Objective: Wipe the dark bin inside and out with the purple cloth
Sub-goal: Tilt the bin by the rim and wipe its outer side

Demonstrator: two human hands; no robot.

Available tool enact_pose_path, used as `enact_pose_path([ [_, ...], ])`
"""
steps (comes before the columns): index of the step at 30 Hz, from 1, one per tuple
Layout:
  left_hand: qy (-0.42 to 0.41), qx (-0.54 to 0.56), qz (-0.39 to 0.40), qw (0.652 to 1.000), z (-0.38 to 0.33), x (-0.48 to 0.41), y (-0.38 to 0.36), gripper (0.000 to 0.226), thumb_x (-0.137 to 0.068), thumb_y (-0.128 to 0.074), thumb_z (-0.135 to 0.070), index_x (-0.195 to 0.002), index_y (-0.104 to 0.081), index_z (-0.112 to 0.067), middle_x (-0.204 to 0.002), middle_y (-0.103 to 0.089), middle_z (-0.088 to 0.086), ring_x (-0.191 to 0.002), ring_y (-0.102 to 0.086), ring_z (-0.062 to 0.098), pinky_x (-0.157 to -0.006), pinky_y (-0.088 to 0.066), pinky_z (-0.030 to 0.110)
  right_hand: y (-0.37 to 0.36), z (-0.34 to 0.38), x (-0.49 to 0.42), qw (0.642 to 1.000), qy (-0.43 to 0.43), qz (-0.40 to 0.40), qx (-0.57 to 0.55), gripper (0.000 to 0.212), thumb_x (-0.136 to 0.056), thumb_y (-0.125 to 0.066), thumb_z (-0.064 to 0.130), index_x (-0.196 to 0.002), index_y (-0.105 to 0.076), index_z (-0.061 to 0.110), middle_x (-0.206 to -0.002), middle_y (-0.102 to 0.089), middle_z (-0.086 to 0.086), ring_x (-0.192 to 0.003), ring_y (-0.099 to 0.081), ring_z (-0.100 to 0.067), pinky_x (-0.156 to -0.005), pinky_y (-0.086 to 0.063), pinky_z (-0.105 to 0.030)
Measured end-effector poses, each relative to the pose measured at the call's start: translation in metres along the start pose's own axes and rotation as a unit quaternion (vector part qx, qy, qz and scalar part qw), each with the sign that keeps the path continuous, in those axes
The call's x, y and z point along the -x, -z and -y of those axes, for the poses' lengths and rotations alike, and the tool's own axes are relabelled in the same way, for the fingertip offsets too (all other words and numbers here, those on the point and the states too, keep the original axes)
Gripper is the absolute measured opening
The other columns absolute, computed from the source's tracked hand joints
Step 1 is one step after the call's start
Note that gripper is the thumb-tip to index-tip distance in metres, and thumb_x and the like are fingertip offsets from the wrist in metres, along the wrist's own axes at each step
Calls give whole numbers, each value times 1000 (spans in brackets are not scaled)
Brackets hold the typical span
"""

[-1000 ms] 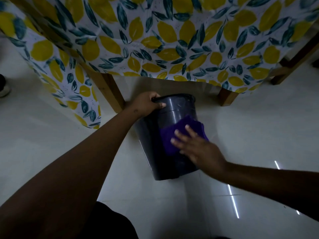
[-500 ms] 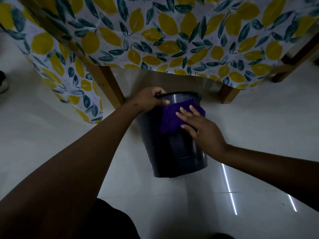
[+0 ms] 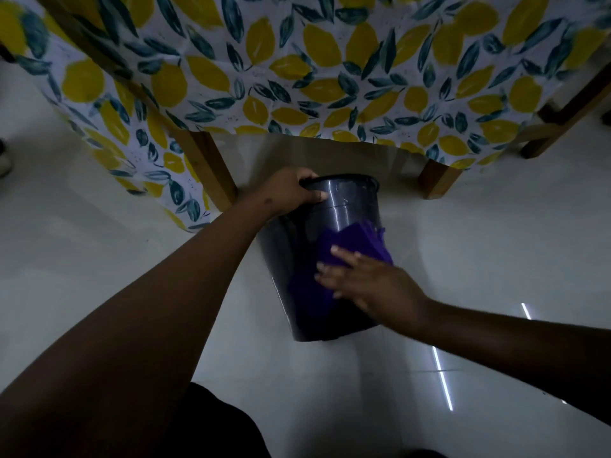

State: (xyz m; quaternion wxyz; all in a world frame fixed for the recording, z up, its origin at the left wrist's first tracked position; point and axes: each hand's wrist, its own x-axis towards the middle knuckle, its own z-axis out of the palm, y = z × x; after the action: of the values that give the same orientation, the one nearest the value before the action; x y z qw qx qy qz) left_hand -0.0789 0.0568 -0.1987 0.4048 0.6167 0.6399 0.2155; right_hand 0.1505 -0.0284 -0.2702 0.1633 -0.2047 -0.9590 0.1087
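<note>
Wiping the outer wall of the dark round plastic bin with the purple cloth.

Left hand is gripping the rim, steadying the bin on the pale tiled floor beside the lemon-print bench cover. Right hand, grip wide and flat, is pressing the cloth lower on the wall than half a second ago; outside coverage is progressing, inside apparently outstanding.
</note>
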Motion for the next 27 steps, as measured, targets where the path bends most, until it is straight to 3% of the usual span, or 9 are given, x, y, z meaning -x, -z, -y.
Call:
enact_pose_path([
  [3, 6, 0, 14, 1000, -6, -1, -1, 24, -81, -73, -27, -100, -65, -15, -91, -65, 1, -80, -60, 11, -61, -46, 18, 20, -15, -23, 987, -132, -87, -42, 40, -92, -51, 28, -131, -56, 20, -137, -54, 1, -134, -39, -23, -101, -44, -43],
  [5, 3, -7, 19, 1000, -9, -1, -1, 23, -82, -72, -28, -100, -65, -16, -91, -64, 0, -80, -60, 11, -61, -46, 19, 25, -16, -28, 981, -163, -98, -37, 42, -90, -61, 24, -132, -55, 21, -137, -53, 0, -135, -38, -24, -101, -44, -44],
  [8, 8, -24, 13, 1000, -6, -1, 3, 24, -82, -72, -26, -102, -65, -14, -96, -65, 4, -89, -62, 18, -68, -48, 25, 14, 1, -16, 988, -122, -88, 39, 48, -83, -70, 24, -129, -57, 19, -134, -56, -5, -130, -44, -35, -95, -49, -46],
  [11, 18, -86, -2, 996, 1, -3, 11, 31, -83, -71, -24, -110, -64, -9, -107, -66, 9, -95, -59, 18, -76, -42, 25, -8, 18, 4, 995, -48, -11, 82, 48, -91, -54, 33, -138, -44, 30, -145, -45, -2, -136, -35, -34, -95, -46, -47],
  [15, 12, -77, 7, 997, 4, 0, 11, 48, -80, -73, -34, -121, -60, -11, -114, -62, 2, -103, -56, 14, -81, -40, 24, -11, 22, 17, 991, 14, 70, 111, 69, -80, -70, 28, -141, -38, 36, -149, -39, 0, -138, -30, -34, -99, -40, -51],
  [18, -3, -99, -4, 995, 2, -3, 5, 57, -76, -76, -36, -124, -57, -11, -122, -61, 5, -108, -56, 17, -82, -40, 24, -1, 15, 6, 988, 40, 73, 130, 59, -83, -63, 36, -138, -42, 39, -148, -40, 1, -138, -29, -34, -107, -26, -56],
  [21, -2, -94, -5, 996, -2, -6, 1, 60, -76, -77, -32, -127, -56, -10, -125, -61, 7, -113, -57, 20, -83, -40, 23, 1, 6, 3, 984, 99, 94, 112, 47, -92, -46, 34, -139, -42, 34, -152, -32, 2, -144, -15, -32, -113, -16, -51],
  [24, 0, -72, 8, 997, -6, -6, 0, 51, -74, -79, -30, -118, -61, -11, -113, -64, 6, -99, -60, 18, -77, -44, 25, -3, 2, 4, 991, 85, 81, 62, 51, -90, -51, 25, -140, -42, 30, -149, -38, 3, -143, -18, -28, -112, -21, -48],
  [27, 10, -46, 11, 999, -5, -3, 5, 40, -74, -79, -27, -107, -63, -12, -98, -64, 1, -86, -58, 13, -63, -45, 19, -8, -8, -3, 999, 19, 17, 30, 48, -91, -45, 26, -138, -40, 30, -145, -43, 1, -140, -25, -28, -109, -25, -50],
])
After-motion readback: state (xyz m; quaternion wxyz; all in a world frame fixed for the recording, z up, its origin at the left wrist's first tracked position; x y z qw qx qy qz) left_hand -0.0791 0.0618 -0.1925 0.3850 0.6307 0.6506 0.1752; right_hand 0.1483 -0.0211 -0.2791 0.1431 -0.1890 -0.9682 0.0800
